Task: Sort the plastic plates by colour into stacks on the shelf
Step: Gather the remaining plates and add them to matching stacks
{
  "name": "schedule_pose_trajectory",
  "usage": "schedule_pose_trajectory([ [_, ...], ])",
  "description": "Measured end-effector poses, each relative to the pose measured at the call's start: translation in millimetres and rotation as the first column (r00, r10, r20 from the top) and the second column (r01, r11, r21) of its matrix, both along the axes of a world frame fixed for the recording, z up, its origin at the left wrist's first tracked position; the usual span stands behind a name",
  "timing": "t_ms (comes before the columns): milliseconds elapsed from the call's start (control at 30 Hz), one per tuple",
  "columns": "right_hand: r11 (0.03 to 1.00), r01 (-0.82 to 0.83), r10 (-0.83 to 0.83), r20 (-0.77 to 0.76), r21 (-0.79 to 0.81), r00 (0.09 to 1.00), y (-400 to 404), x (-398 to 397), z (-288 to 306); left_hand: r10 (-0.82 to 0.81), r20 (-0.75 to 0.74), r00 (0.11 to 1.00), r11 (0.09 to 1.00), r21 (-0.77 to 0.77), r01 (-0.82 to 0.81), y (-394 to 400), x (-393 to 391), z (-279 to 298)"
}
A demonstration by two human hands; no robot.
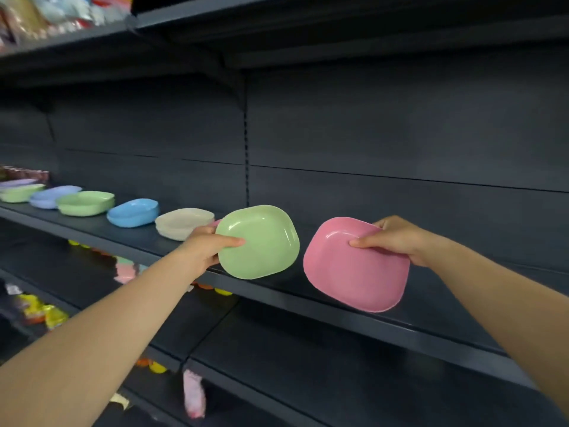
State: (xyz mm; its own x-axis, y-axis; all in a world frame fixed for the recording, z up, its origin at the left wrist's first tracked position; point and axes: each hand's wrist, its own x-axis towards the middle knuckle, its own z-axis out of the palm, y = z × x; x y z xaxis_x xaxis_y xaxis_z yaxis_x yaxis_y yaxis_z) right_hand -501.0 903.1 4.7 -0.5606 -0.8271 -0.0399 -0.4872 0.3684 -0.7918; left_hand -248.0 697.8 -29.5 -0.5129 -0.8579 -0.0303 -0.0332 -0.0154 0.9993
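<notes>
over the front edge of the dark metal shelf [308, 298], the left hand [204, 246] pinches a pale green rounded-square plastic plate [261, 241] by its near rim, thumb on the inner face and the other fingers hidden behind it, while the right hand [397, 238] grips a pink rounded-square plastic plate [354, 269] at its upper right corner, thumb inside the rim and fingers curled behind. both plates are tilted with their hollows toward the camera, held clear of the shelf and just apart from each other. further left along the shelf sits a row of stacks: a cream plate stack [184, 223] just beside the left hand, then a blue plate stack [133, 212], a green plate stack [86, 203], a lilac plate stack [52, 196], and more green and lilac plates beyond, too blurred to count. these plates look light, stiff and glossy, so a rim pinch should hold, though a smooth surface may slip if the grip loosens. the green plate likely belongs on the green plate stack; whether a pink stack exists behind the left hand cannot be told for certain.
</notes>
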Motion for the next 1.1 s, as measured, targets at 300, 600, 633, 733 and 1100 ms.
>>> schedule_pose_trajectory([
  [300, 0.998, 0.005, -0.001, 0.053, -0.068, 0.999, -146, 48, 5, 0.23, -0.112, 0.967, 0.973, 0.014, -0.23, -109, 73, 2],
  [600, 1.0, -0.028, 0.028, 0.056, -0.01, 0.998, -271, 35, -7, 0.263, -0.038, 0.964, 0.965, 0.003, -0.263, -230, 90, 1],
  [633, 0.999, -0.033, 0.033, 0.058, -0.005, 0.998, -284, 33, -8, 0.255, -0.033, 0.966, 0.967, 0.002, -0.255, -242, 88, 2],
  [733, 0.999, -0.043, 0.042, 0.054, 0.02, 0.998, -319, 28, -12, 0.247, -0.012, 0.969, 0.969, -0.005, -0.247, -273, 76, 5],
  [1100, 0.965, -0.13, 0.183, -0.232, 0.229, 0.955, -366, 17, -44, 0.157, 0.053, 0.986, 0.987, -0.029, -0.155, -323, 33, 4],
])
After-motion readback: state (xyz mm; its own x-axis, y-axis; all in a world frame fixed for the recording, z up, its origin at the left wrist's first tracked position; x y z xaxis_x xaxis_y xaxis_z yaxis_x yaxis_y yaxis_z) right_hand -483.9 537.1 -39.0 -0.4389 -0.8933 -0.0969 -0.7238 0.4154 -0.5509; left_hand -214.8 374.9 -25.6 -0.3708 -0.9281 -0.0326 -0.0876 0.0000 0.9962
